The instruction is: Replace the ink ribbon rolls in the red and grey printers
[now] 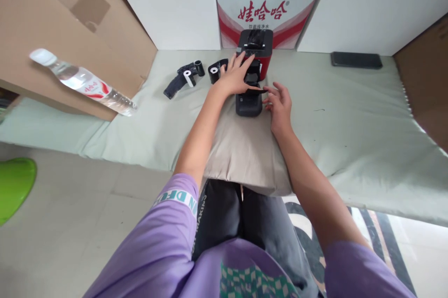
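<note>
A: I worry the red and black machine (252, 72), at upper centre of the frame, could tip. It stands on soft green bedding (350, 121) beside a beige pillow (241, 153), and any sideways push from me might rock it.

B: And your hands?

A: My left hand (235, 76) lies spread and flat against the machine's front, fingers loose, gripping nothing. My right hand (280, 104) is half open, fingertips touching the black base (249, 104). Two black parts (196, 74) lie just left, apart from both hands.
</note>
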Demonstrator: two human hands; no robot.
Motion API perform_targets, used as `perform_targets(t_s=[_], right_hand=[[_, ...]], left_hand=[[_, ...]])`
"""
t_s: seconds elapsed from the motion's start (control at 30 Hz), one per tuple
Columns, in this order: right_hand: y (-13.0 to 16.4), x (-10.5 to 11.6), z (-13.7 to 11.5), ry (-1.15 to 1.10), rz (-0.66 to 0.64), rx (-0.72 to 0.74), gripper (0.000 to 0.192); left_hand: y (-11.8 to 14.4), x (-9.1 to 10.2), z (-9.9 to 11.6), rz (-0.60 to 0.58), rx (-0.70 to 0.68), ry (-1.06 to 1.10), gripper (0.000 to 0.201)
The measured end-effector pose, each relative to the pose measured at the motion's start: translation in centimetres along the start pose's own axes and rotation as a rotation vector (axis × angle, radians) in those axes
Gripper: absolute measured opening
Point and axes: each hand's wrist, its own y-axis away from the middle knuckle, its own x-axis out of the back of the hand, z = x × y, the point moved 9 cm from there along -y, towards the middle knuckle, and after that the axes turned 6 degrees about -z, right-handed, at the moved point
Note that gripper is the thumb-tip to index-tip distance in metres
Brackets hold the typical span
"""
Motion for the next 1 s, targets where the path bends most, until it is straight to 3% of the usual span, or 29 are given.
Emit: perform_targets(t_s=[0.57, 0.83, 0.9, 1.0], right_hand=[[0.3, -0.5, -0.9, 0.062, -0.039, 0.049, 0.063], [0.2, -0.3, -0.9, 0.081, -0.031, 0.038, 0.068], [0.2, -0.3, -0.8, 0.095, -0.030, 0.034, 0.068], [0.2, -0.3, -0.7, 0.109, -0.037, 0.027, 0.068]], left_hand=[[0.3, 0.0, 0.4, 0.016, -0.013, 0.012, 0.099], [0.5, -0.5, 1.8, -0.024, -0.003, -0.066, 0.104], [1.1, 0.6, 2.4, 0.016, -0.015, -0.054, 0.090], [1.9, 2.4, 2.8, 0.056, -0.036, 0.010, 0.052]])
